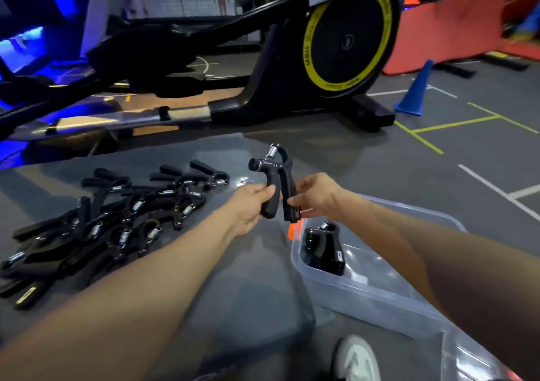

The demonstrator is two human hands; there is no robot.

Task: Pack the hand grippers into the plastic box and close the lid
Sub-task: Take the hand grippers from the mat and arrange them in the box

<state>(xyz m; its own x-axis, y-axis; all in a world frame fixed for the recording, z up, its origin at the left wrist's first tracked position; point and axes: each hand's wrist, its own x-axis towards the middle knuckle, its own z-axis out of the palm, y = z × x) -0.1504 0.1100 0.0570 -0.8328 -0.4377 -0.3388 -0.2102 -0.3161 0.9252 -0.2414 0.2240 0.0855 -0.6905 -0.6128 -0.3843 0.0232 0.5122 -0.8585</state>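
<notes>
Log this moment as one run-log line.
phase: packing | held: hand gripper, left hand and right hand each on a handle | plastic box: open, one gripper inside | pile unpacked

Both forearms are bare right up to the frame's edge, no sleeves showing, and the left hand (pixel 251 205) and right hand (pixel 317 198) wear nothing. Down below, a white sneaker (pixel 358 358) with grey panels.

In the middle of the frame the left hand (pixel 251 205) and the right hand (pixel 317 196) each grip one handle of a black hand gripper (pixel 276 182), above the clear plastic box (pixel 380 290) at lower right, where another gripper (pixel 324 246) already lies.
</notes>
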